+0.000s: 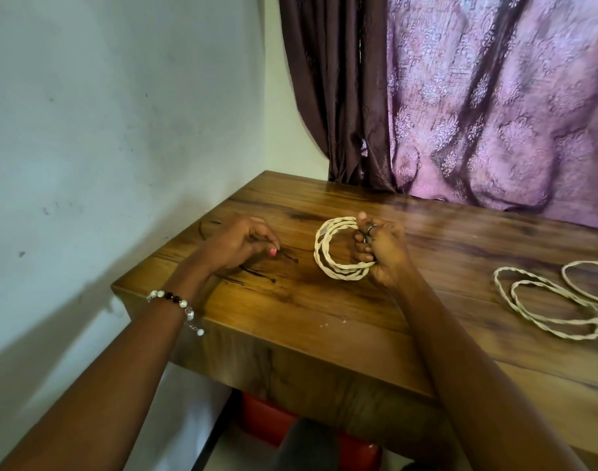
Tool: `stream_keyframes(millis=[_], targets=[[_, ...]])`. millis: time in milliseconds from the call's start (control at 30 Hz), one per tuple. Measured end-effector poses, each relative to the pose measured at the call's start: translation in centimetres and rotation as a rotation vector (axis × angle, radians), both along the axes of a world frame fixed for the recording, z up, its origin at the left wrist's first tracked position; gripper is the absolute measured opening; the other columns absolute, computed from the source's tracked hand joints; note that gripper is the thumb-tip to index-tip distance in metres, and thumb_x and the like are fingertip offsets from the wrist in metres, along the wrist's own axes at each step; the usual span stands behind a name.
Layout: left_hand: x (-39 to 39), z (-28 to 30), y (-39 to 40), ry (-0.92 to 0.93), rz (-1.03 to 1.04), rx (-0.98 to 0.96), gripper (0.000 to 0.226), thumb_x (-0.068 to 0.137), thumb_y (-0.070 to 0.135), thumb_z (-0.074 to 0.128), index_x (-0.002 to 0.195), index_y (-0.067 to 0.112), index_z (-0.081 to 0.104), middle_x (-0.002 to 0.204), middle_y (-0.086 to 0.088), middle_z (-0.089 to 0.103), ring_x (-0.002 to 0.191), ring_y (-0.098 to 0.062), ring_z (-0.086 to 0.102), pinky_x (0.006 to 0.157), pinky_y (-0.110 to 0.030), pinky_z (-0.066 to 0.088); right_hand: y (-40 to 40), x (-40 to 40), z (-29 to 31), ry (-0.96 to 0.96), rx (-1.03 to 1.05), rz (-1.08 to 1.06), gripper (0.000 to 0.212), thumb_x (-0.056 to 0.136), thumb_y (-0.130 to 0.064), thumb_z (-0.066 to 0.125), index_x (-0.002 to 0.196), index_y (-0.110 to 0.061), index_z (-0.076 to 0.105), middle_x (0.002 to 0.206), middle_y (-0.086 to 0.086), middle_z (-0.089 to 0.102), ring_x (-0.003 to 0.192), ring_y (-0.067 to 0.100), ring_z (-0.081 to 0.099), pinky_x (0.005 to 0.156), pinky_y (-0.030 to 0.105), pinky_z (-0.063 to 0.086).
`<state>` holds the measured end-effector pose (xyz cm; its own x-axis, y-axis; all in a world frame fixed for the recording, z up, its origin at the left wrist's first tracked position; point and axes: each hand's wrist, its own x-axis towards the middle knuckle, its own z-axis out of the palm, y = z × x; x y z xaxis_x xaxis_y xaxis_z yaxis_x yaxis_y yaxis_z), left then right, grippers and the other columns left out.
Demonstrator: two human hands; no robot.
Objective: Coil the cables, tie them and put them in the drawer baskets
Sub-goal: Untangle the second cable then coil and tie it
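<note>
- The right hand point(380, 253) grips the coiled cable point(338, 248). Its fingers curl round one side of the ring and hold it up just above the table point(324, 300).
- The left hand point(243, 244) is down on the table, on the wall side of the coiled cable. Its fingertips pinch at the thin black ties point(273, 266) lying there. I cannot tell if one is already lifted.
- The loose cable point(549, 300) lies flat in big loops, well apart from the coiled cable, out toward the far right edge of the table.
- What could go wrong: the coiled cable is held on one side only. If the right hand lets go a little, I think the loops will spring open and the ring will come undone.
- The ties are very thin and lie flat. The left hand may slip off them, or pick up two at once.
- Counting: one coiled cable, one loose cable or maybe two (the loops run out of view), about two or three ties, and two hands.
- No drawer basket shows. A red thing point(273, 419) sits under the table, below the coiled cable.
</note>
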<state>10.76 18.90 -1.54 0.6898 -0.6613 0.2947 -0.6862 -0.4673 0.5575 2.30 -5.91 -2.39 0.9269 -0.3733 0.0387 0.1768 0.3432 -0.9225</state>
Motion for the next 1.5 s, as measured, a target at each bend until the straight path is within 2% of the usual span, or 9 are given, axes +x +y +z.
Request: stream_keyframes(millis=[167, 333, 500, 667, 800, 1000, 1300, 1433, 1500], targets=[[-0.4, 2.0, -2.7, -0.003, 0.059, -0.315, 0.009, 0.077, 0.019, 0.075, 0.085, 0.023, 0.074, 0.092, 0.015, 0.069, 0.097, -0.011, 0.064, 0.093, -0.042, 0.05, -0.8, -0.4, 0.3, -0.033, 0.014, -0.001, 0.027, 0.095, -0.018, 0.054, 0.07, -0.011, 0.049, 0.059, 0.004, 0.038, 0.035, 0.004, 0.026, 0.032, 0.012, 0.02], [-1.9, 4.0, -7.4, -0.009, -0.007, -0.54, 0.011, 0.081, 0.016, 0.073, 0.092, 0.017, 0.072, 0.09, 0.011, 0.07, 0.087, -0.004, 0.065, 0.084, -0.028, 0.055, -2.3, -1.1, 1.3, -0.121, 0.005, -0.076, 0.025, 0.097, -0.017, 0.05, 0.073, -0.012, 0.049, 0.06, 0.004, 0.039, 0.035, 0.004, 0.026, 0.033, 0.013, 0.019], [-4.0, 5.5, -14.2, -0.014, -0.11, -0.45, 0.01, 0.083, 0.016, 0.072, 0.092, 0.015, 0.075, 0.084, 0.002, 0.073, 0.079, -0.01, 0.066, 0.07, -0.024, 0.052, -4.7, -2.2, 2.3, -0.163, -0.082, -0.241, 0.023, 0.098, -0.011, 0.047, 0.078, -0.013, 0.059, 0.055, 0.001, 0.045, 0.033, 0.003, 0.029, 0.033, 0.014, 0.023], [-4.5, 4.4, -20.6, 0.081, 0.06, -0.187, 0.024, 0.078, 0.03, 0.076, 0.072, 0.007, 0.074, 0.068, -0.008, 0.071, 0.054, -0.011, 0.055, 0.055, -0.034, 0.045, -6.5, -2.7, 3.4, -0.212, -0.024, -0.362, 0.026, 0.099, -0.009, 0.045, 0.074, -0.009, 0.051, 0.041, -0.009, 0.052, 0.029, 0.0, 0.04, 0.03, 0.012, 0.03], [-4.7, 2.9, -23.6, 0.329, 0.202, -0.346, 0.032, 0.078, 0.026, 0.074, 0.063, -0.001, 0.065, 0.054, -0.011, 0.066, 0.033, -0.015, 0.053, 0.036, -0.021, 0.036, -8.0, -1.7, 2.7, -0.204, -0.096, -0.484, 0.024, 0.098, -0.013, 0.05, 0.075, -0.012, 0.057, 0.041, -0.013, 0.051, 0.032, -0.002, 0.04, 0.032, 0.012, 0.031], [-4.5, 0.4, -24.8, 0.419, 0.24, -0.528, 0.028, 0.086, 0.017, 0.065, 0.064, 0.0, 0.059, 0.06, -0.015, 0.066, 0.033, -0.019, 0.054, 0.033, -0.022, 0.037, -9.3, -0.4, 1.2, -0.215, -0.285, -0.64, 0.017, 0.095, -0.015, 0.055, 0.082, -0.011, 0.065, 0.056, -0.007, 0.054, 0.042, -0.002, 0.042, 0.039, 0.014, 0.033], [-4.9, -1.0, -24.9, 0.414, 0.186, -0.683, 0.028, 0.09, 0.019, 0.063, 0.074, -0.003, 0.061, 0.057, -0.012, 0.066, 0.038, -0.026, 0.059, 0.041, -0.037, 0.049, -8.6, -0.1, 0.7, -0.153, -0.036, -0.436, 0.039, 0.097, -0.032, 0.051, 0.062, -0.015, 0.048, 0.043, -0.002, 0.04, 0.031, 0.005, 0.027, 0.033, 0.013, 0.019], [-5.2, -1.5, -25.3, 0.386, 0.169, -0.774, 0.029, 0.089, 0.02, 0.065, 0.066, 0.003, 0.061, 0.053, -0.01, 0.065, 0.038, -0.026, 0.06, 0.041, -0.042, 0.052, -8.1, -0.2, 0.9, -0.193, 0.101, -0.352, 0.015, 0.098, -0.017, 0.047, 0.084, -0.015, 0.051, 0.043, 0.0, 0.046, 0.029, 0.01, 0.038, 0.032, 0.013, 0.031], [-5.4, -1.6, -25.4, 0.399, 0.149, -0.812, 0.028, 0.09, 0.017, 0.064, 0.068, 0.0, 0.061, 0.053, -0.012, 0.064, 0.037, -0.027, 0.059, 0.039, -0.044, 0.051, -8.6, 0.1, 0.5, -0.164, 0.127, -0.352, 0.015, 0.095, -0.016, 0.049, 0.08, -0.018, 0.049, 0.04, -0.002, 0.041, 0.027, 0.007, 0.033, 0.032, 0.011, 0.027]])
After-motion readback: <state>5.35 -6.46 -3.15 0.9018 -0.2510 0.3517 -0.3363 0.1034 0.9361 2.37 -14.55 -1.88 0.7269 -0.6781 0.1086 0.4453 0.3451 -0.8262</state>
